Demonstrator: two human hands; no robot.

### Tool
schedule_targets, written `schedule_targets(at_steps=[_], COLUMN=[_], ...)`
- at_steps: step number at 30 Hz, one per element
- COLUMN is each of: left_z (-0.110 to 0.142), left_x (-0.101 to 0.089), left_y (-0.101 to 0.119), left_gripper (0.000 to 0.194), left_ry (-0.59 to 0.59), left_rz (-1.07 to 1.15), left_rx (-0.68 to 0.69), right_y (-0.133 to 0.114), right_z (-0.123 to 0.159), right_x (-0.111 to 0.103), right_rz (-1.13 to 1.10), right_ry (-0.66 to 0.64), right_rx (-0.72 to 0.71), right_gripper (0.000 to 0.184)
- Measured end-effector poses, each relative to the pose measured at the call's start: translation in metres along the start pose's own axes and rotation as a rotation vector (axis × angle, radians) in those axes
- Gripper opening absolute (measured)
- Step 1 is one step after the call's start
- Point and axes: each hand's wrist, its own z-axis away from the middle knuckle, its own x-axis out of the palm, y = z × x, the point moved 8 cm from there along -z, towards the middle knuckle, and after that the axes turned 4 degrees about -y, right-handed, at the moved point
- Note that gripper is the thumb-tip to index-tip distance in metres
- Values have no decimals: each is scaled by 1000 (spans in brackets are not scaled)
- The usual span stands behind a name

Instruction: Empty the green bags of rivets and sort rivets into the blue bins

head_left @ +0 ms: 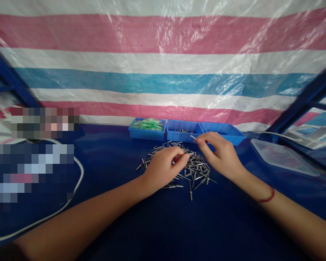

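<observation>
A loose pile of silver blind rivets [199,168] lies on the dark blue tabletop. Over its left part is my left hand [163,166], thumb and forefinger pinched, with a thin metal piece like a rivet showing at the tips. My right hand [218,150] is closed on one blind rivet [192,137], which points left, in front of the blue bins. Its other fingers curl behind the thumb. The middle blue bin [176,136] has a few rivets in it. Part of the pile is hidden under my left hand.
Left of the middle bin, a blue bin [146,134] holds green pieces in clear plastic. Another blue bin [233,132] adjoins on the right. A clear plastic lid [284,157] lies at the right. A white cable [80,177] curves along the left, beside a blurred-out area.
</observation>
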Motion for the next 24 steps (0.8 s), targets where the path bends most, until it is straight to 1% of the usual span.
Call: schedule_targets(at_steps=[2, 4, 6, 8, 10, 12, 15, 18, 21, 24], left_z=[-1, -1, 0, 1, 3, 5, 5, 5, 3, 0], left_x=[1, 3, 6, 11, 18, 24, 29, 31, 30, 30], left_y=[-2, -2, 0, 3, 5, 5, 2, -1, -3, -3], left_gripper=[15, 12, 14, 18, 21, 21, 21, 21, 23, 24], left_ry=[-19, -38, -71, -125, -190, -245, -281, -298, -311, -309], left_rz=[-25, -67, -126, -191, -248, -298, -352, -395, -452, -515], left_rx=[1, 46, 113, 175, 220, 236, 193, 122, 69, 51], right_y=[19, 39, 53, 61, 60, 54, 45, 44, 47, 46], right_z=[-14, -29, -38, -40, -33, -18, 7, 25, 30, 28], right_x=[0, 6, 13, 16, 17, 14, 7, 3, 5, 9], right_rz=[119, 217, 252, 256, 245, 225, 183, 125, 61, 21], right_ry=[47, 49, 45, 43, 35, 17, 5, 21, 16, 3], right_rx=[67, 122, 155, 175, 181, 173, 164, 193, 241, 243], right_gripper=[25, 29, 33, 35, 32, 27, 21, 18, 18, 17])
